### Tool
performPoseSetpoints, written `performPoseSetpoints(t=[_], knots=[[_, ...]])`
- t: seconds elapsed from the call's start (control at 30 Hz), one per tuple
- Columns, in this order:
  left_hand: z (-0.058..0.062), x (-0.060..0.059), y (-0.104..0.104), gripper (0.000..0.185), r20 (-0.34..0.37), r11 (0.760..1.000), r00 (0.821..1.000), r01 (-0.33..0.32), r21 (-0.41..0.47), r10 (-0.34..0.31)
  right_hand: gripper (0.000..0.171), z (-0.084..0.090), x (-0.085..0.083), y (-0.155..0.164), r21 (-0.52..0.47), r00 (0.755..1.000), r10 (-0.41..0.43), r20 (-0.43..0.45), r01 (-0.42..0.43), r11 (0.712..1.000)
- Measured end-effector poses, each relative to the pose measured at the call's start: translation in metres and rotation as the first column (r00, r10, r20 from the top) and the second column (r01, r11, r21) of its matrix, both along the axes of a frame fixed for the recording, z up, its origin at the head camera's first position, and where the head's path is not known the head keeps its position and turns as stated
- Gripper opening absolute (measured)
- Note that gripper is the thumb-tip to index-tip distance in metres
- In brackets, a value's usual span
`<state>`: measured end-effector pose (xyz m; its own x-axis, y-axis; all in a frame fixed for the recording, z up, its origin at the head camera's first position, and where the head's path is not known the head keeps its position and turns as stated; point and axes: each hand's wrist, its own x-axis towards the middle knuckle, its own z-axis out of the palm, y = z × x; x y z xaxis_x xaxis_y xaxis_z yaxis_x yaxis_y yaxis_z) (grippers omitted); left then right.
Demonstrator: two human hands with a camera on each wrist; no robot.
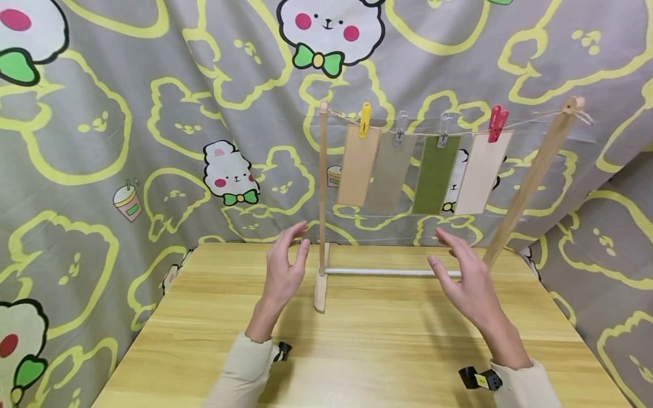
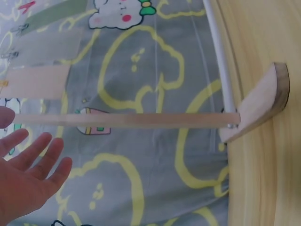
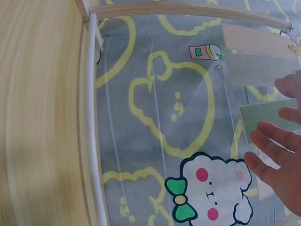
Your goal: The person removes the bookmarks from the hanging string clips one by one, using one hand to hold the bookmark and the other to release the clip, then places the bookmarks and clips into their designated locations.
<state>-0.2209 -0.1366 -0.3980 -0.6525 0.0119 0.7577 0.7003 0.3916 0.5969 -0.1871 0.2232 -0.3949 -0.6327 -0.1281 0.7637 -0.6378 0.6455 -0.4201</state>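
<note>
Over the middle of the table [image 1: 357,351], nearest the camera, both hands hover with fingers loose and spread, grasping nothing: left hand [image 1: 287,272] just beside the near upright of the wooden rack [image 1: 322,204], right hand [image 1: 466,277] in front of the white base rod [image 1: 388,272], close to the far-right slanted post [image 1: 530,181]. Neither hand touches the rack. Rack stands toward the table's far edge; string across the top carries four card strips: tan strip [image 1: 357,165] under a yellow peg [image 1: 365,119], grey strip [image 1: 390,173] and green strip [image 1: 435,174] under clear clips, cream strip [image 1: 482,173] under a red peg [image 1: 497,123]. Judgement: strips look thin, light, flexible, easily creased; best held low on the strip or freed by squeezing the peg's tails. Rack looks light and tippy; steady it by an upright. Behind: patterned cloth backdrop [image 1: 153,113].
</note>
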Motion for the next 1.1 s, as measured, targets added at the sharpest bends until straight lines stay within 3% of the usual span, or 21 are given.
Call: performPoseSetpoints(t=[0.37,0.73,1.1], knots=[[0.010,-0.006,0.018,0.028,-0.025,0.998,1.000,0.019,0.059,-0.017,0.062,0.015,-0.006,-0.006,0.027,1.000,0.027,-0.013,-0.026,0.999],[0.020,-0.010,0.031,0.028,0.009,0.989,0.998,0.052,0.140,-0.054,0.061,0.023,-0.009,-0.013,0.028,0.999,0.013,-0.050,-0.012,1.000],[0.033,-0.013,0.046,0.028,0.009,0.984,0.998,0.067,0.164,-0.069,0.060,0.033,-0.017,-0.020,0.006,0.996,0.034,-0.081,-0.034,0.999]])
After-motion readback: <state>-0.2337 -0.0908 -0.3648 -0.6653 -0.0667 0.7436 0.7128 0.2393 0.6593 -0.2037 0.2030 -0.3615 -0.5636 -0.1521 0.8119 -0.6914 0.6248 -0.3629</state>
